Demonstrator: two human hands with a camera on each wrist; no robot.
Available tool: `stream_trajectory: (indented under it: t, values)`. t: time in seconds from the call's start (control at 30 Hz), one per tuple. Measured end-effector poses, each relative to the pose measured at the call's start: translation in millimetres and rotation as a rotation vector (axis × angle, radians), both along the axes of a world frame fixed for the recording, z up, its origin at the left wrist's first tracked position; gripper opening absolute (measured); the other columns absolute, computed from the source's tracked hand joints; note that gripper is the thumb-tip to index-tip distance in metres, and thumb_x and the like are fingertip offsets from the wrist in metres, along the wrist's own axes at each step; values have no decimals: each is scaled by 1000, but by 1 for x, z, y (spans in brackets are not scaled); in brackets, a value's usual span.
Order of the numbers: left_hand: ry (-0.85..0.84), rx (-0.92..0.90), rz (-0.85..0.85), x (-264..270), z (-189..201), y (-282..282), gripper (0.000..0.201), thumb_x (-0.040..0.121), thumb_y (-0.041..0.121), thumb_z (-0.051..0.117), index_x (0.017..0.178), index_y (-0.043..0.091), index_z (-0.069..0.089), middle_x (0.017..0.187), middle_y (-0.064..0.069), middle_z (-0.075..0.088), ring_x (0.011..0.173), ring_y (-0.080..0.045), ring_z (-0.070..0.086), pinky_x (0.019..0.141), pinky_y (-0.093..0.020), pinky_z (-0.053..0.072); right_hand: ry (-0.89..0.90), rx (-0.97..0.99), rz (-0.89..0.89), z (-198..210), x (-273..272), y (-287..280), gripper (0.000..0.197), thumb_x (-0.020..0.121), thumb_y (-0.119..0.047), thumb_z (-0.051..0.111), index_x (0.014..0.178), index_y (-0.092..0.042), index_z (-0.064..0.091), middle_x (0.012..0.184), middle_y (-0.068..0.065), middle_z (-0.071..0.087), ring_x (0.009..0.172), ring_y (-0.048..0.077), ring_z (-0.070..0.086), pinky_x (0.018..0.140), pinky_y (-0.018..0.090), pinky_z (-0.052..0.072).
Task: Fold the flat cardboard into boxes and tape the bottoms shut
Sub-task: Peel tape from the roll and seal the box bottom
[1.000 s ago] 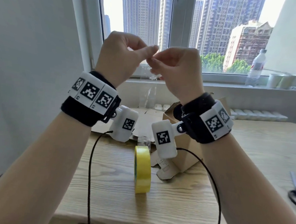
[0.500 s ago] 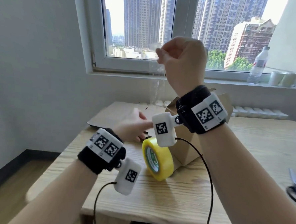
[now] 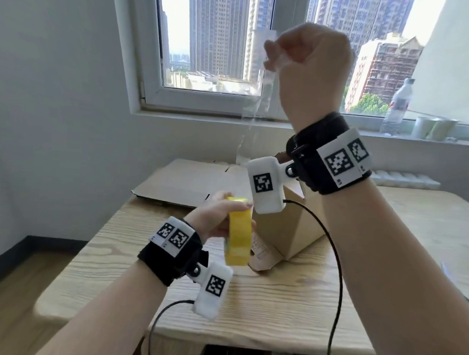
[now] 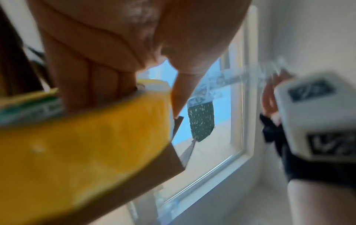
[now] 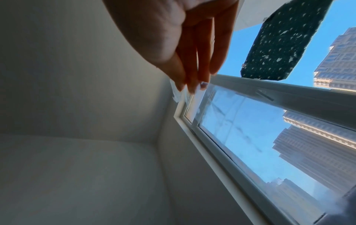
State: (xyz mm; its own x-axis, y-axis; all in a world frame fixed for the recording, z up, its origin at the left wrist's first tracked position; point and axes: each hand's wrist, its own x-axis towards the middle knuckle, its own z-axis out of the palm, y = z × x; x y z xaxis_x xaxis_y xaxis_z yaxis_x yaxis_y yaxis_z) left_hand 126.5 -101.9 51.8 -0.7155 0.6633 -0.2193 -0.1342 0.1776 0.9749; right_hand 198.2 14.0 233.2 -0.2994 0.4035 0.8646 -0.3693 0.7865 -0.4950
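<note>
My left hand (image 3: 220, 217) grips the yellow tape roll (image 3: 238, 232) just above the wooden table (image 3: 288, 304); in the left wrist view its fingers curl through the tape roll (image 4: 86, 152). My right hand (image 3: 303, 60) is raised in front of the window and pinches the end of a clear tape strip (image 3: 260, 102) that hangs down toward the roll. In the right wrist view the fingertips (image 5: 192, 85) hold the tape strip (image 5: 194, 99). A folded cardboard box (image 3: 287, 232) lies on its side behind the roll. Flat cardboard (image 3: 183, 182) lies at the table's back left.
A water bottle (image 3: 397, 105) and cups (image 3: 434, 129) stand on the windowsill at the right. A wall is close on the left. Black cables (image 3: 332, 265) run from both wrist cameras over the table's front edge.
My left hand dropped from the tape end to the table and lifted the roll. My right hand stayed raised, and the clear strip between hand and roll has grown longer.
</note>
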Motion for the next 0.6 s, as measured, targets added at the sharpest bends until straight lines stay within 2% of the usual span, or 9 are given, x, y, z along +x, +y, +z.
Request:
stream_trajectory:
  t: [0.07, 0.13, 0.2, 0.23, 0.33, 0.43, 0.53, 0.6]
  values:
    - [-79, 211, 66, -2, 0, -4, 51, 94, 16, 63, 136, 21, 35, 87, -21, 72, 78, -37, 72, 74, -46, 59, 27, -51, -19, -1, 5, 14, 23, 88, -18, 73, 75, -33, 62, 70, -14, 69, 67, 0, 69, 72, 28, 59]
    - [-43, 290, 109, -2, 4, -7, 39, 95, 18, 61, 130, 21, 43, 75, -17, 68, 63, -34, 69, 60, -40, 58, 71, -129, -41, -5, 9, 34, 22, 88, -17, 73, 76, -32, 62, 70, -13, 70, 66, 1, 70, 72, 30, 60]
    - [14, 297, 122, 0, 13, -11, 29, 94, 19, 62, 121, 22, 51, 71, -15, 62, 53, -30, 65, 49, -32, 52, 101, -220, -67, -11, 14, 58, 19, 88, -16, 73, 78, -28, 63, 73, -9, 72, 65, 3, 71, 68, 31, 60]
    - [53, 290, 108, 0, 18, -14, 30, 91, 19, 66, 117, 24, 53, 72, -14, 60, 51, -29, 62, 47, -30, 50, 104, -273, -75, -16, 16, 71, 17, 89, -15, 72, 78, -26, 63, 74, -7, 72, 65, 5, 71, 67, 31, 60]
    - [178, 249, -19, 6, 40, -17, 45, 82, 17, 74, 121, 29, 55, 76, -15, 62, 52, -27, 60, 49, -30, 49, 106, -448, -61, -33, 20, 108, 14, 90, -14, 70, 81, -21, 63, 78, -2, 73, 66, 8, 71, 61, 28, 58]
    - [309, 157, -26, 8, 63, -10, 45, 84, 22, 76, 125, 18, 57, 85, -12, 67, 55, -18, 63, 48, -29, 52, 128, -585, -101, -54, 20, 141, 15, 92, -15, 68, 81, -21, 60, 78, -4, 71, 66, 9, 69, 64, 30, 58]
    - [438, 58, 15, 5, 81, 2, 41, 88, 31, 72, 112, -1, 63, 63, -6, 64, 44, -12, 57, 40, -24, 47, 134, -703, -103, -75, 17, 167, 8, 96, -19, 63, 91, -14, 58, 81, -3, 70, 67, 8, 68, 63, 27, 57]
    - [523, -5, 49, 3, 94, 10, 45, 85, 37, 75, 103, -3, 65, 64, -7, 63, 44, -12, 56, 41, -24, 48, 118, -743, -116, -89, 11, 179, 12, 99, -21, 59, 100, -10, 55, 87, 0, 68, 69, 10, 67, 63, 24, 57]
